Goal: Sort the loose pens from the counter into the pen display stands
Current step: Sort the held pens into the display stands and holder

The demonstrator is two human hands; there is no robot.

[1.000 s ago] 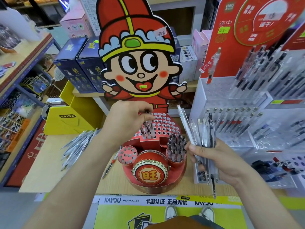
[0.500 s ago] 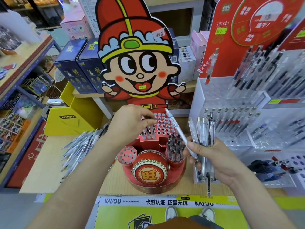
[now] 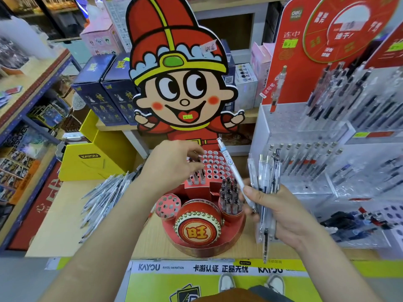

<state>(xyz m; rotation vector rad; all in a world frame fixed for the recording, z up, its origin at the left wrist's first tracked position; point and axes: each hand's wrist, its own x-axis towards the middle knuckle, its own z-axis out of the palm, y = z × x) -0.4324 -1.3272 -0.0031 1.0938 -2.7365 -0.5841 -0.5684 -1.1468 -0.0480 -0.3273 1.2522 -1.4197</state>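
A red cartoon pen stand (image 3: 202,216) sits on the wooden counter (image 3: 65,219), its holed tier (image 3: 214,165) partly filled. My left hand (image 3: 172,166) hovers over that tier's left side, fingers apart, touching pens standing in the holes; nothing is held. My right hand (image 3: 277,212) grips a bundle of clear pens (image 3: 267,179) to the right of the stand. One white pen (image 3: 234,173) sticks out of the bundle, tilted up and left. A round cup of dark-capped pens (image 3: 230,197) stands beside my right thumb.
A pile of loose pens (image 3: 104,197) lies on the counter's left part. A clear acrylic pen rack (image 3: 327,162) with many pens fills the right. A yellow box (image 3: 91,160) stands behind the pile. Shelves run along the left.
My left hand has let go of a pen in the holed tier and spread its fingers. My right hand has tilted one white pen out of the bundle toward the stand.
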